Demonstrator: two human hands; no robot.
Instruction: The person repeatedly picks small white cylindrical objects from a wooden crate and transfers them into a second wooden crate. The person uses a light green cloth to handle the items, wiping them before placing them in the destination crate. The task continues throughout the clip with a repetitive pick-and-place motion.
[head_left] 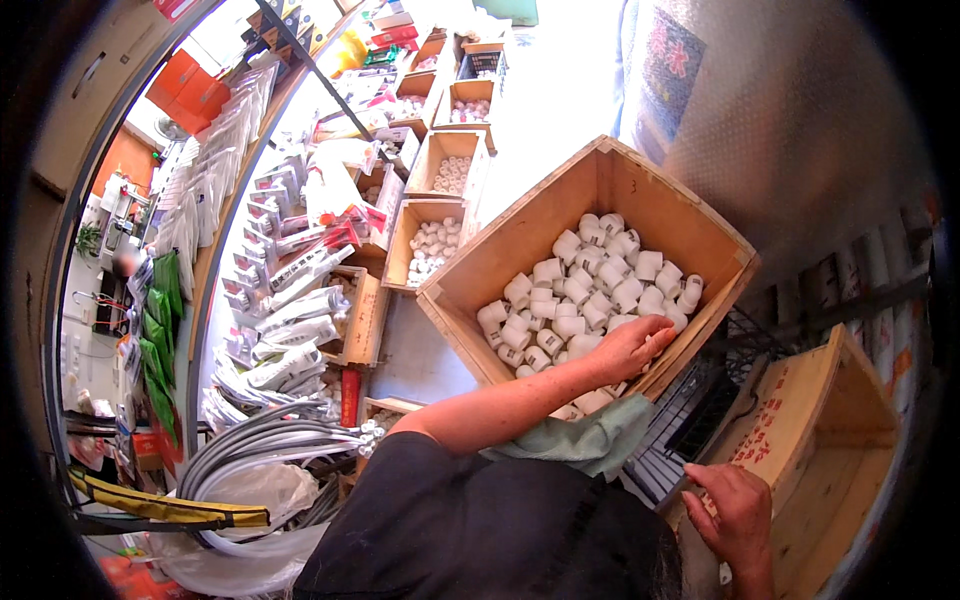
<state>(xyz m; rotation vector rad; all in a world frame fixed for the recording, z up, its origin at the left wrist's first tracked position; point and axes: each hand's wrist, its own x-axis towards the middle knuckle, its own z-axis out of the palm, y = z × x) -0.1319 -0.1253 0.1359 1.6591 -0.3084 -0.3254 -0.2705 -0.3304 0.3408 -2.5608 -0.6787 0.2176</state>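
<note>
Wooden box (680, 200), open-topped, its floor heaped with white pipe fittings (575, 290). Second wooden box (800, 440), at right, near the first. Green cloth (590, 440), at the first box's near corner, below the left forearm. Left hand (635, 345): inside the first box, over the heap beside the right wall, fingers curled; whether it grips a fitting cannot be told. Right hand (735, 510): outside, fingers half bent, nothing visible in it. Sound handling likely means pinching single fittings and lifting clear of wall and cloth.

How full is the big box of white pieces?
Partly full: white fittings lie in the wooden box, with bare walls above them.
</note>
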